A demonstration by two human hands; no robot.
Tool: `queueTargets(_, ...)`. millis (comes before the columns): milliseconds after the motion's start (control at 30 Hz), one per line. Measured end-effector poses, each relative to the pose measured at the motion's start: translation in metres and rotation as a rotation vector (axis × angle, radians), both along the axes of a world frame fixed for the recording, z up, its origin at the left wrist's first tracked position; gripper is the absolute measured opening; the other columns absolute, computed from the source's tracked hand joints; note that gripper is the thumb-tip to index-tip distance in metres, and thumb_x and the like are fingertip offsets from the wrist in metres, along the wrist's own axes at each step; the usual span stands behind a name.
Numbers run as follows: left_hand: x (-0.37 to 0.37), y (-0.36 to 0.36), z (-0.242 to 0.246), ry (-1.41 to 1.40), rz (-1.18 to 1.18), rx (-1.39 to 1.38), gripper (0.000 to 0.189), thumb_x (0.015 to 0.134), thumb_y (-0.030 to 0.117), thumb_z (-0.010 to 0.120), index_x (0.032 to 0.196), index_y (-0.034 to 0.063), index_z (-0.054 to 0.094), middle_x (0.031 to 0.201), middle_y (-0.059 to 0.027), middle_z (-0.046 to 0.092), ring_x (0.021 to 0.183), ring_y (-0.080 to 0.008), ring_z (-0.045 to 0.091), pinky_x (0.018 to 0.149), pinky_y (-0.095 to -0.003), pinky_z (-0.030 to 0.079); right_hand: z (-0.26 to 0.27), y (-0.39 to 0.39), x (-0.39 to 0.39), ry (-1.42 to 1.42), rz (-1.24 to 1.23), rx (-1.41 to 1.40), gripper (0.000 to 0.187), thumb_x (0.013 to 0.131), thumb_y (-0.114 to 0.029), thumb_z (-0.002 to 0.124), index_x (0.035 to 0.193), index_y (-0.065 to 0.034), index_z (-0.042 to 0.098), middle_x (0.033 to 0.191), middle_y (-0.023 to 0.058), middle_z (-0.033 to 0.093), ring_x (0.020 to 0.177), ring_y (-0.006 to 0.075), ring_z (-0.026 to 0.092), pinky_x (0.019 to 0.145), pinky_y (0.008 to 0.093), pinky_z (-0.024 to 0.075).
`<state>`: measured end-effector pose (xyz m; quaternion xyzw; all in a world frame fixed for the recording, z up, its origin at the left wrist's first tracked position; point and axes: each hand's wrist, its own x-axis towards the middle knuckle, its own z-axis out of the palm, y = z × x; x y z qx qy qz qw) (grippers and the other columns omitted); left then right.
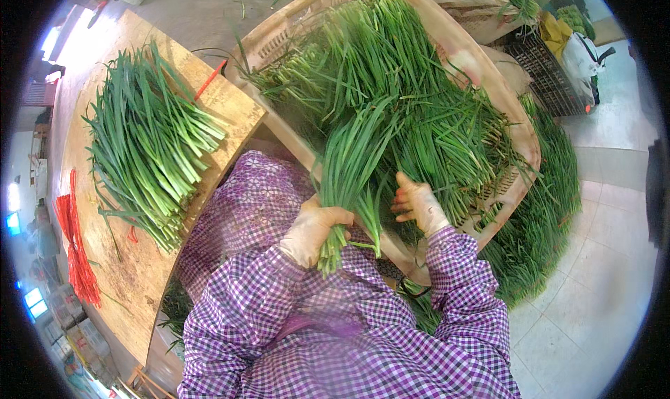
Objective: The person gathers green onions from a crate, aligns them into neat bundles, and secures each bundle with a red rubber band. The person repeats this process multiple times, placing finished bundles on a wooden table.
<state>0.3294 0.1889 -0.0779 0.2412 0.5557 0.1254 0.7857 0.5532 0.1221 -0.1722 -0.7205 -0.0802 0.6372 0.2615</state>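
Note:
My left hand (316, 229), in a pale thin glove, grips a small bunch of garlic chives (352, 161) near its pale cut ends. The leaves point away from me, and a few stems splay out to the right. My right hand (420, 204), gloved too, hovers at the near side of a beige plastic basket (505, 82) with thumb raised and fingers apart, holding nothing. Heaped chives (377, 48) fill much of that basket. To the left, a larger pile of chives (152, 148) lies on a wooden board (131, 289), stem ends toward me.
Red ties (78, 247) lie bundled on the board's left side, and a single red strip (211, 80) crosses its right edge. More chives (549, 216) are heaped beyond the basket on the right. A black plastic crate (547, 74) stands at upper right on the tiled floor (555, 315).

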Motion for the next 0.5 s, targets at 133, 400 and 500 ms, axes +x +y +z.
queueTargets(133,0.001,-0.004,-0.002,0.006,-0.013,-0.011,0.033,0.071,0.002,0.065,0.103,-0.0034,0.058,0.087,-0.0097,0.063,0.064,-0.0182,0.060,0.054,-0.0283,0.050,-0.028,-0.005,-0.025,0.079,-0.083,-0.003,0.078,0.080,-0.062,0.058,0.113,0.0089,0.053,0.087,0.0150,0.062,0.077,0.0266,0.062,0.065,0.0379,0.0523)
queueTargets(400,0.009,-0.015,0.002,-0.084,-0.087,0.116,0.049,0.073,0.002,0.064,0.119,-0.0057,0.046,0.097,-0.0132,0.061,0.079,-0.0210,0.060,0.063,-0.0303,0.051,0.053,0.007,-0.068,0.430,-0.273,0.333,0.043,0.097,-0.031,0.043,0.121,0.0031,0.053,0.109,0.0145,0.061,0.094,0.0199,0.059,0.081,0.0309,0.0474)
queueTargets(500,0.017,-0.032,0.010,-0.111,-0.238,0.336,0.058,0.071,0.006,0.063,0.123,-0.0067,0.040,0.102,-0.0188,0.059,0.095,-0.0279,0.058,0.082,-0.0326,0.047,0.084,0.002,-0.085,0.163,-0.316,0.453,0.049,0.098,-0.037,0.040,0.119,0.0049,0.055,0.111,0.0099,0.061,0.096,0.0177,0.058,0.086,0.0300,0.0447)
